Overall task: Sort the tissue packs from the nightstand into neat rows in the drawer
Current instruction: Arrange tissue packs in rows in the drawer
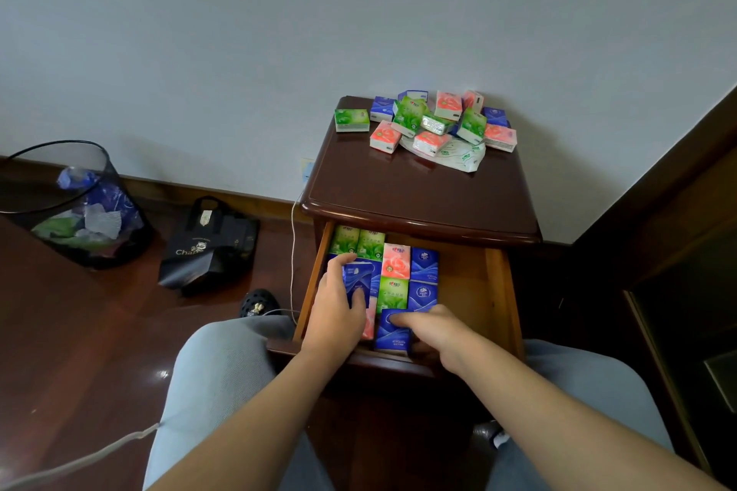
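Tissue packs [428, 120] lie heaped at the far end of the nightstand [399, 187]; others sit in rows in the open drawer [470, 283]. I see my left hand [337, 315] gripping a blue pack [357, 283], my right hand [432, 325] pressing flat fingers on another blue pack [393, 333].

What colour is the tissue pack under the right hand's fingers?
Blue tissue pack with paler wavy lines, head view.
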Demonstrator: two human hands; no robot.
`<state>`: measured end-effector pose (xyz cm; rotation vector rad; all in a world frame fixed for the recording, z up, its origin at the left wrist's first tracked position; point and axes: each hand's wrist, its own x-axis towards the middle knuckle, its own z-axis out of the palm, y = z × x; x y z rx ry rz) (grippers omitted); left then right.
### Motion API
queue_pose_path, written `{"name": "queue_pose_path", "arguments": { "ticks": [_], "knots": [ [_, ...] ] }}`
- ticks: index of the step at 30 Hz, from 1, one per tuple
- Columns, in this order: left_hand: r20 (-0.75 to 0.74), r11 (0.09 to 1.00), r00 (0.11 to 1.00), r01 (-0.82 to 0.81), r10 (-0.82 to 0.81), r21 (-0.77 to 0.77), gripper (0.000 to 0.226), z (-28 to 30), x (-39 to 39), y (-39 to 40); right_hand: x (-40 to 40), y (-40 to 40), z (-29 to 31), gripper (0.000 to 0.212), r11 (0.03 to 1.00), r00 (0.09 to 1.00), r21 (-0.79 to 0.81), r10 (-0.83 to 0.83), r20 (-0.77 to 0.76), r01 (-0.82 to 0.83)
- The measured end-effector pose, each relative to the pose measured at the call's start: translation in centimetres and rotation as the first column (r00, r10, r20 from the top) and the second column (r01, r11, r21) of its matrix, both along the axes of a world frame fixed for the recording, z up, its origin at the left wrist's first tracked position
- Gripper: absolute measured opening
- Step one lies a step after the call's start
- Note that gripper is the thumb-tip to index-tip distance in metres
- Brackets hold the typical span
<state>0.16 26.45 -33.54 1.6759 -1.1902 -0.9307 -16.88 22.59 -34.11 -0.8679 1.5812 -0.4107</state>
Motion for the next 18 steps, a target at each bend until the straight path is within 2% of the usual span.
{"name": "queue_pose_path", "arguments": {
  "ticks": [6,15,18],
  "knots": [
    [0.022,1.000,1.000,-0.007,0.007,0.003,0.050,-0.3,0.0,-0.1,0.6,-0.6,-0.5,0.041,0.991,0.986,0.072,0.118,-0.116,-0.110],
    [0.024,1.000,1.000,0.013,-0.013,-0.001,0.048,-0.7,0.1,-0.2,0.3,-0.3,-2.1,0.053,0.991,0.969,-0.033,0.123,-0.213,-0.133],
    [0.029,1.000,0.999,0.018,-0.018,-0.005,0.049,-0.8,0.1,-0.2,0.1,-0.2,-2.2,0.052,0.989,0.957,-0.022,0.133,-0.258,-0.144]
  ]
}}
